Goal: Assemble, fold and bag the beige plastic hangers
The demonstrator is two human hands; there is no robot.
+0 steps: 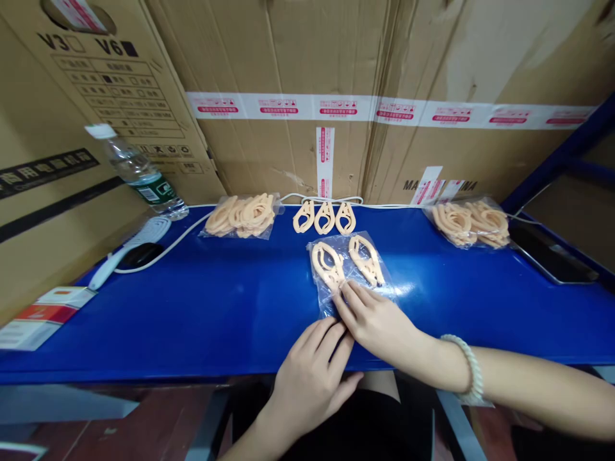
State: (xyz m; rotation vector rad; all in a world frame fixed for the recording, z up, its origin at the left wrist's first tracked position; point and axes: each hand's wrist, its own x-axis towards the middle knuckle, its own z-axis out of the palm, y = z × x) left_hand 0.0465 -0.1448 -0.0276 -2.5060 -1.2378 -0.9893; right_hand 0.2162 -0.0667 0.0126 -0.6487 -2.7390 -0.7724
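A clear plastic bag (353, 246) lies flat on the blue table before me, with two beige folding hangers in it. My right hand (379, 320) reaches in from the right, its closed fingertips on the lower end of the left folding hanger (328, 264). Beside that one is the other folding hanger (366, 259), untouched. My left hand (314, 368) rests at the bag's near edge, fingers extended and thumb apart, close to the right fingers. What lies under its fingertips is hidden. Three small folding hangers (324, 218) stand in a row behind the bag.
Bagged hangers lie at the back left (243, 214) and back right (468, 223). A water bottle (144, 173), a white brush-like tool (129, 246), a black mouse (140, 255) and a small box (45, 317) are left. A phone (552, 253) lies right. Cardboard boxes (288, 57) wall the back.
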